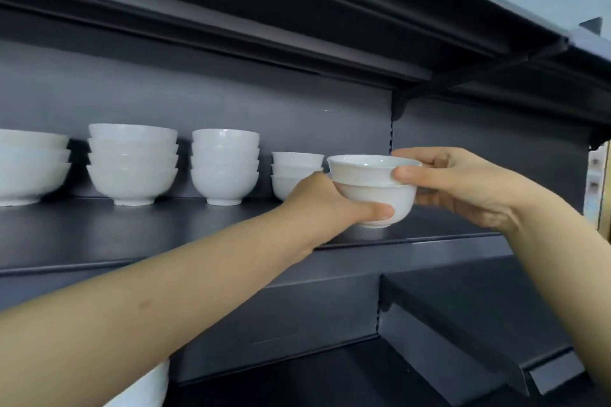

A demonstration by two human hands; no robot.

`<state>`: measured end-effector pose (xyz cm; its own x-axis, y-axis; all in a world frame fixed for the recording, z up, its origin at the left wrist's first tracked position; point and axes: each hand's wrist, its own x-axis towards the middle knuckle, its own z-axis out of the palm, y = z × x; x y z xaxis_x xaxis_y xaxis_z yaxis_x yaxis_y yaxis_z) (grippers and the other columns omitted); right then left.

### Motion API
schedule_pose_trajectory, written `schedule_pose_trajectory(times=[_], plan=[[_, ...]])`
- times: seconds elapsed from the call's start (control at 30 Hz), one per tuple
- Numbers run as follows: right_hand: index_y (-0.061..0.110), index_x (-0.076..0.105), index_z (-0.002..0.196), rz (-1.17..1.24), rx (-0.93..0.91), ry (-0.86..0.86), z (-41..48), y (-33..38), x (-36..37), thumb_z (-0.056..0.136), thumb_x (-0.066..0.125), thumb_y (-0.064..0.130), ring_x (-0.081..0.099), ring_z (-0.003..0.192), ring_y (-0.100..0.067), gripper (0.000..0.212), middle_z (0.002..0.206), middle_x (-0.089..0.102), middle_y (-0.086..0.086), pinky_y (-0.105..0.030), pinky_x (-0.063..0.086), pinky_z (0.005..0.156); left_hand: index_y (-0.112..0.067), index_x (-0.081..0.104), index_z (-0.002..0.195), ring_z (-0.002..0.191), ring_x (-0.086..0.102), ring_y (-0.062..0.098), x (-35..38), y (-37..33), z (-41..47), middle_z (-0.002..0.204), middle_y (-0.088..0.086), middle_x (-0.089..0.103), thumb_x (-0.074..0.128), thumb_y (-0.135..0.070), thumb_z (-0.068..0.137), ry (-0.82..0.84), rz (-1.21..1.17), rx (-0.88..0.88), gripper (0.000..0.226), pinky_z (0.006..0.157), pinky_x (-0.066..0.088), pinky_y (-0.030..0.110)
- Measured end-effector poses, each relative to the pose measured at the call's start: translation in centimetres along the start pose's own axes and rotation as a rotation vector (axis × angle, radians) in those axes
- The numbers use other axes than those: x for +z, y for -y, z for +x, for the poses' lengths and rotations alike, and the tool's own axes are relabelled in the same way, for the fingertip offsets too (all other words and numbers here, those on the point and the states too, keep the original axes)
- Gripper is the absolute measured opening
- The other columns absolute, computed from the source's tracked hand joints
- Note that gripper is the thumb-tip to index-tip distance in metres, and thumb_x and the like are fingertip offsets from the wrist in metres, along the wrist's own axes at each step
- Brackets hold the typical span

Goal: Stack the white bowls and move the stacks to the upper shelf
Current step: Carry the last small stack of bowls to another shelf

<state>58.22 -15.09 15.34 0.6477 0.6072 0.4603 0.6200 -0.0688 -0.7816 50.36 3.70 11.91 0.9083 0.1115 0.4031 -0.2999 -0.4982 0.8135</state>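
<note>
A bare left forearm (165,301) reaches up from the lower left, with a white rounded object (142,387) partly visible beneath it. The left hand (327,198) grips the lower bowl of a two-bowl stack (373,188), thumb curled across its front. The right hand (463,185) pinches the upper bowl's rim, thumb in front and fingers behind. The stack sits at the front edge of a dark shelf (165,228); whether it touches the shelf cannot be told. Further back on that shelf stand four more stacks of white bowls: a small stack (291,168) just beside the left hand, a medium stack (224,168), a larger stack (132,165), and the largest stack (33,168) at far left.
</note>
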Motion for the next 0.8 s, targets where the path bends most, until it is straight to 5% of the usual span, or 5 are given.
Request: schedule_pose_trajectory(times=[0.13, 0.23, 0.43, 0.67, 0.8], plan=[[0.013, 0.073, 0.111, 0.018, 0.088, 0.096, 2.8, -2.8, -3.2, 0.071, 0.085, 0.025, 0.070, 0.101, -0.016, 0.043, 0.112, 0.073, -0.009, -0.025, 0.058, 0.082, -0.028, 0.064, 0.117, 0.099, 0.061, 0.006, 2.6, 0.6, 3.5, 0.105, -0.014, 0.069, 0.084, -0.039, 0.071, 0.006, 0.057, -0.100, 0.051, 0.086, 0.048, 0.020], [0.011, 0.070, 0.114, 0.040, 0.121, 0.141, 4.7, -5.3, -5.5, 0.065, 0.078, 0.030, 0.070, 0.103, -0.017, 0.053, 0.113, 0.073, -0.008, -0.026, 0.057, 0.083, -0.029, 0.064, 0.112, 0.093, 0.058, -0.002, 4.2, 0.6, 5.9, 0.103, -0.017, 0.067, 0.082, -0.036, 0.074, 0.013, 0.097, -0.140, 0.042, 0.074, 0.043, 0.011], [0.010, 0.070, 0.117, 0.124, 0.101, 0.249, 8.1, -9.9, -9.2, 0.050, 0.093, 0.047, 0.067, 0.112, -0.021, 0.079, 0.118, 0.071, -0.008, -0.029, 0.057, 0.089, -0.029, 0.061, 0.126, 0.115, 0.057, 0.008, 6.4, 0.8, 10.4, 0.120, -0.015, 0.065, 0.082, -0.041, 0.072, 0.037, 0.234, -0.189, 0.059, 0.105, 0.042, 0.026], [0.013, 0.065, 0.117, 0.134, 0.089, 0.263, 10.5, -12.7, -11.4, 0.072, 0.070, 0.030, 0.069, 0.106, -0.013, 0.048, 0.112, 0.074, -0.001, -0.023, 0.057, 0.086, -0.025, 0.059, 0.132, 0.117, 0.057, 0.009, 8.2, 1.8, 14.9, 0.124, -0.011, 0.064, 0.077, -0.044, 0.078, 0.044, 0.326, -0.203, 0.060, 0.108, 0.041, 0.028], [0.017, 0.066, 0.115, 0.049, 0.092, 0.251, 11.4, -13.4, -12.3, 0.064, 0.074, 0.042, 0.068, 0.109, -0.015, 0.057, 0.114, 0.073, 0.000, -0.032, 0.053, 0.095, -0.031, 0.055, 0.127, 0.107, 0.055, 0.002, 9.0, 1.8, 16.0, 0.111, -0.020, 0.062, 0.070, -0.037, 0.087, 0.088, 0.346, -0.187, 0.043, 0.089, 0.041, 0.006]])
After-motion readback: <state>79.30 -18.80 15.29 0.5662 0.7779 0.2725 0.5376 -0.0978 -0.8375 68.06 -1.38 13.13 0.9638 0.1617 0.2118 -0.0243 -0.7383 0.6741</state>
